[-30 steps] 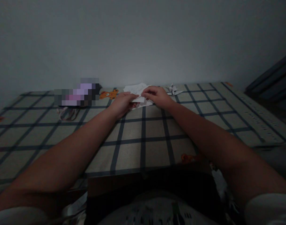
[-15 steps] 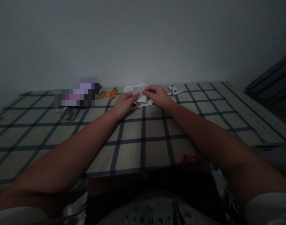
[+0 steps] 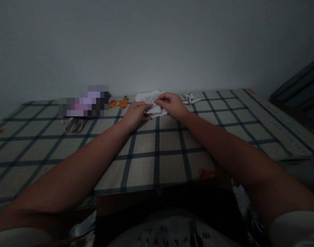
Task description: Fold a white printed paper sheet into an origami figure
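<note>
A folded piece of white paper (image 3: pixel 154 109) is held between my two hands near the back of the table. My left hand (image 3: pixel 136 112) grips its left side, thumb on top and fingers underneath. At the upper right edge, my right hand (image 3: pixel 171 103) pinches the paper between thumb and fingertips. Beneath and behind it lie more white paper sheets (image 3: pixel 141 97), partly covered by my hands. Just right of my right hand rests a folded paper crane (image 3: pixel 190 98). The fine folds are too small and dim to make out.
A checked tablecloth (image 3: pixel 144 171) with printed orange bears covers the table. At the back left lies a blurred purple-and-dark object (image 3: pixel 87 103) with a looped strap (image 3: pixel 74 125) in front. A pale wall (image 3: pixel 157 44) rises behind. Dark slats (image 3: pixel 301 82) stand at the right.
The fingers of my right hand have shifted slightly left over the paper, and a flap of it now sits at a different angle. My left hand has stayed almost in place.
</note>
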Action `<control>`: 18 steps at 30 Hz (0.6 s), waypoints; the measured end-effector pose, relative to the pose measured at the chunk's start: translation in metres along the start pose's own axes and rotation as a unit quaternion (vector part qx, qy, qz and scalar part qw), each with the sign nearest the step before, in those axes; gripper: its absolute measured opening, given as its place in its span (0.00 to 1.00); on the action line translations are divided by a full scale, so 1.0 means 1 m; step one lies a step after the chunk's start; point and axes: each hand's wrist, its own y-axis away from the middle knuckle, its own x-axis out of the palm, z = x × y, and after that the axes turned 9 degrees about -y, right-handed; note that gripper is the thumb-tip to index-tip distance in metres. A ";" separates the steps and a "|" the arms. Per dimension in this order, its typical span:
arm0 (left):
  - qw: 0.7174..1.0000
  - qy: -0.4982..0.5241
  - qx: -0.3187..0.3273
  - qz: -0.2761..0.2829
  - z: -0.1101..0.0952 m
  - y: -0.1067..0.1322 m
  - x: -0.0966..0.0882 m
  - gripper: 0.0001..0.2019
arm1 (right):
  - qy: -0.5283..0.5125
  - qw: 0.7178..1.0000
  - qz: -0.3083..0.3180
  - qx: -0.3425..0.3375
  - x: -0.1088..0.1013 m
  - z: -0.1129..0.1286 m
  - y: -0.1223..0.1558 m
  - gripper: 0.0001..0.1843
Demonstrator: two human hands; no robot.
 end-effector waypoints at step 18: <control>0.999 0.043 0.006 -0.010 -0.004 0.003 0.004 0.09 | -0.077 0.994 -0.009 0.073 -0.001 0.000 -0.002 0.20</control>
